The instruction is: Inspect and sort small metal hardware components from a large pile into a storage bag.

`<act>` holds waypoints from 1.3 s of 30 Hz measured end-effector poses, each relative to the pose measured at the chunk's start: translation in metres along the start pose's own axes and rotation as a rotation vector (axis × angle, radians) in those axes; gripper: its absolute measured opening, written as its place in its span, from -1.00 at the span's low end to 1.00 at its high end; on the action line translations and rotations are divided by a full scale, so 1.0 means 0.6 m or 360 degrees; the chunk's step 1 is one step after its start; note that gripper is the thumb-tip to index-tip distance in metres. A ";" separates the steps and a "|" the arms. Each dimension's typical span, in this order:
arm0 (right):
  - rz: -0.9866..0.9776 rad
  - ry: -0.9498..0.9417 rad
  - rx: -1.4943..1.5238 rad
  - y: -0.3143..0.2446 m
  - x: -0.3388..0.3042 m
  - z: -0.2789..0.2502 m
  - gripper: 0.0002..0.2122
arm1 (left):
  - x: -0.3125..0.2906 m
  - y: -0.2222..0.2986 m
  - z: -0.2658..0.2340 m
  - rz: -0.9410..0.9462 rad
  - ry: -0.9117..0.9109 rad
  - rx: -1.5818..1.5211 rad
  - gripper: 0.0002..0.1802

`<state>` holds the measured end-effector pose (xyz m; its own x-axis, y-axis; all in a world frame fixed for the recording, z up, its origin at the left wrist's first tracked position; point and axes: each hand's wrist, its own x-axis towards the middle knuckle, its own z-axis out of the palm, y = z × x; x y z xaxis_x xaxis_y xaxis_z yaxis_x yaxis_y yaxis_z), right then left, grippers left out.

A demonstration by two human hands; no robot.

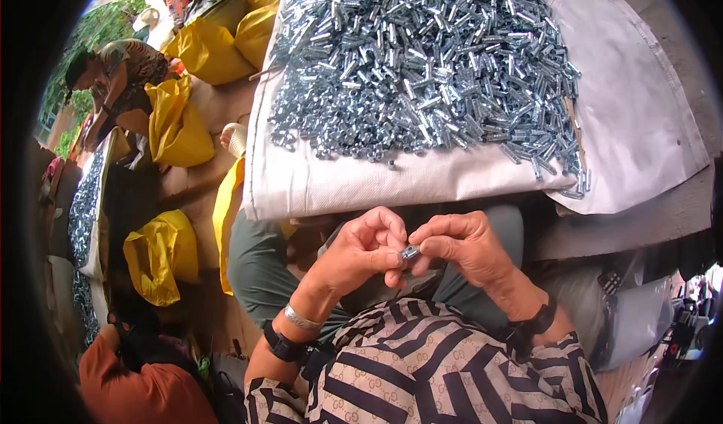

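My left hand (pixel 361 249) and my right hand (pixel 468 248) meet above my lap, in front of the table edge. Between their fingertips sits a small shiny metal piece (pixel 410 251), pinched from both sides. Fingers cover much of it, so its full shape is hidden. Just beyond my hands, a large heap of slotted metal sleeves (pixel 452 70) is spread over a white woven sheet (pixel 361 187). At the heap's near left lie many short, nut-like metal pieces (pixel 339 130).
Yellow sacks (pixel 181 126) stand on the floor to the left, one yellow sack (pixel 162 254) nearer me. A person (pixel 120 74) bends over at far left; another in an orange top (pixel 143 382) sits lower left, beside a second strip of metal parts (pixel 84 213). Clear plastic (pixel 636 322) lies right.
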<state>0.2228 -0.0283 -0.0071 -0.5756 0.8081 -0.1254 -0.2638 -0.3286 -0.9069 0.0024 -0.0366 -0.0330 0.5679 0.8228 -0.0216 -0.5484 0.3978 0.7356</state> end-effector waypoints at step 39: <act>-0.0107 0.0528 0.0112 -0.048 0.043 -0.051 -0.84 | 0.066 0.031 0.010 0.0672 0.0919 0.2192 -0.79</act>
<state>0.2395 0.0172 0.0035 -0.2750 0.9402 -0.2009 -0.3519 -0.2929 -0.8890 0.0184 0.0007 -0.0159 0.0397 0.9432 0.3298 0.5504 -0.2961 0.7806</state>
